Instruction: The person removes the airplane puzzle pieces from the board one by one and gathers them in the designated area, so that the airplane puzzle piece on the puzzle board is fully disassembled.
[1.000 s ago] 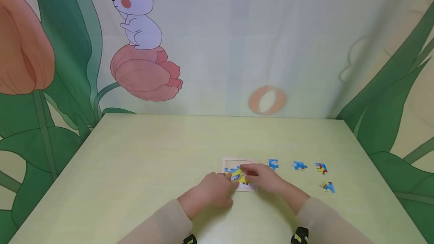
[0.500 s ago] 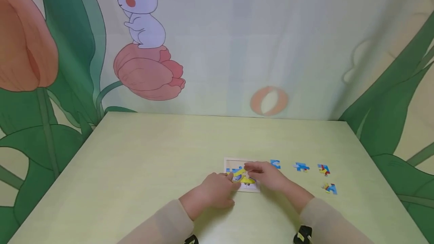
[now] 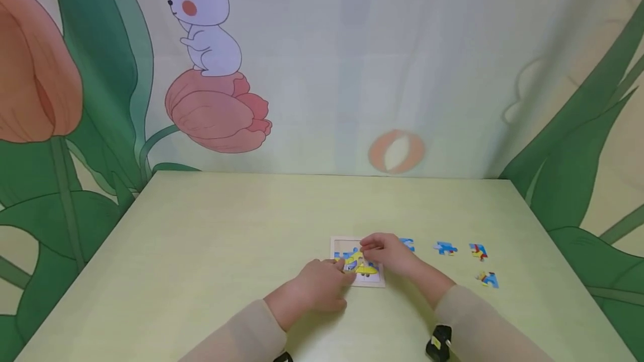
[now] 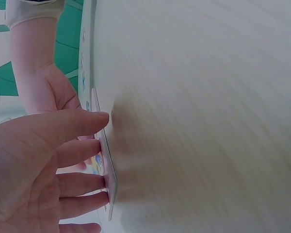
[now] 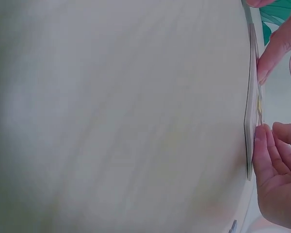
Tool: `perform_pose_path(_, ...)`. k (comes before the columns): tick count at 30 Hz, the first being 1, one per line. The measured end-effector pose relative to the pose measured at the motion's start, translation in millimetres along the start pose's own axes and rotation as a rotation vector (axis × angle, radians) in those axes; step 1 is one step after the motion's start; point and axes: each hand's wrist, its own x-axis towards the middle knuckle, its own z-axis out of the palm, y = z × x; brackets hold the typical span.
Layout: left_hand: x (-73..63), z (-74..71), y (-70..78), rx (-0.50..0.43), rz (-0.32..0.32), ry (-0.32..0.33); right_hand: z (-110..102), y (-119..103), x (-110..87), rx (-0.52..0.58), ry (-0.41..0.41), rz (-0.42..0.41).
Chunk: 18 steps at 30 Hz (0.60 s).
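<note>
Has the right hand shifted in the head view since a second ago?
Yes. The right hand is now higher in that view, nearer the far edge of the table; whether it lifted or slid away, I cannot tell.

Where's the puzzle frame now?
In the head view, the puzzle frame lies on the table, low, just right of centre, the left hand over its near-left corner, the right hand over its right side.

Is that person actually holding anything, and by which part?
The left hand only rests on the near-left part of the puzzle tray. Whether the right hand pinches anything there cannot be told.
</note>
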Motion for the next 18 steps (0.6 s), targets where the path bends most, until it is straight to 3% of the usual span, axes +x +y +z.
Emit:
perform_pose_path(12,-0.3,-2.3,0.6,0.020,0.003,0.008,2.2,-4.0,3.0,-0.066,0.003,0.005)
perform_pose_path(18,-0.9,-1.7,0.9,0.024,0.004,-0.001,3.9,-2.9,3.3,-0.039,0.012,0.034)
